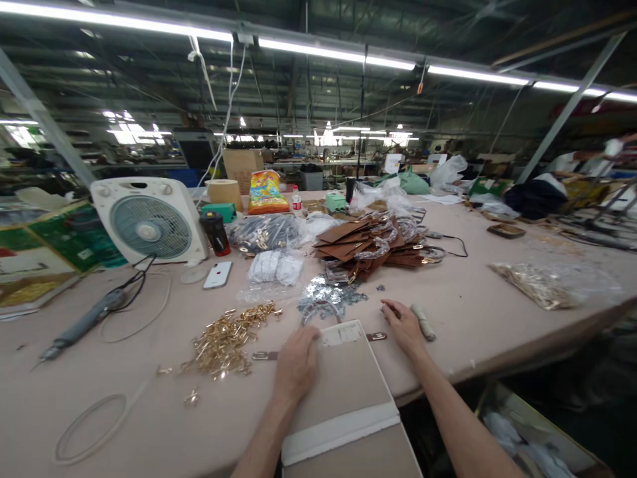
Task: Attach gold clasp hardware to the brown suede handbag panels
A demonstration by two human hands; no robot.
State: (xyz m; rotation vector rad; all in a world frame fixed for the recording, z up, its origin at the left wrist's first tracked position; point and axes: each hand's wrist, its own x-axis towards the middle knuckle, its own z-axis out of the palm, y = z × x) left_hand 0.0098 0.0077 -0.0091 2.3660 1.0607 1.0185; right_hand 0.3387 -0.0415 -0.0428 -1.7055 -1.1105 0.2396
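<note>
A flat beige bag panel (343,378) with a white strip across it lies in front of me, reaching over the table's near edge. A clear curved handle (321,309) shows at its top, and brown straps with metal buckles (378,336) stick out on both sides. My left hand (297,362) is closed on the panel's upper left edge, fingertips near the handle. To the right of the panel, my right hand (404,325) hovers low with fingertips pinched; what they hold is too small to name. Silvery metal plates (331,295) lie just beyond the panel. A grey-green roll (423,322) lies beside my right hand.
Gold metal fittings (226,338) are heaped at left. Further left are a corded electric screwdriver (87,324), a white phone (217,275) and a box fan (149,222). Brown bag pieces (358,242) are stacked behind. A plastic bag of fittings (542,285) lies near the right edge.
</note>
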